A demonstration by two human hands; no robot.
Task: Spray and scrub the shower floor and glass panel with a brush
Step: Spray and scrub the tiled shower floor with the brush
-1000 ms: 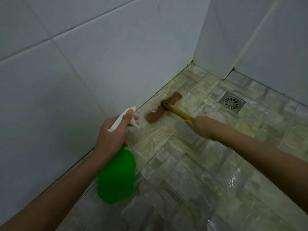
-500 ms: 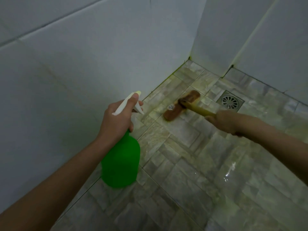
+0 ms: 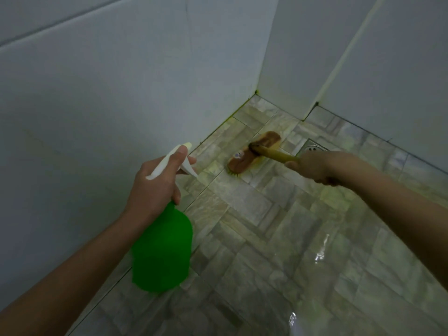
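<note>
Ahead, right hand (image 3: 315, 167) grips brush (image 3: 252, 154), its head beyond left hand (image 3: 155, 187) gripping bottle (image 3: 162, 251).

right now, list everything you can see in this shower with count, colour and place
spray bottle: one, green body, white trigger head, held above the floor beside the left wall
brush: one, brown head, yellow bristles, yellowish handle, head down on the floor near the corner
floor drain: one, metal, near the back wall, partly hidden by the right hand
floor: one, grey-green stone-look tiles, wet glints at lower right
walls: pale tiles, left and back
left hand: grips the spray bottle's neck
right hand: grips the brush handle
</note>
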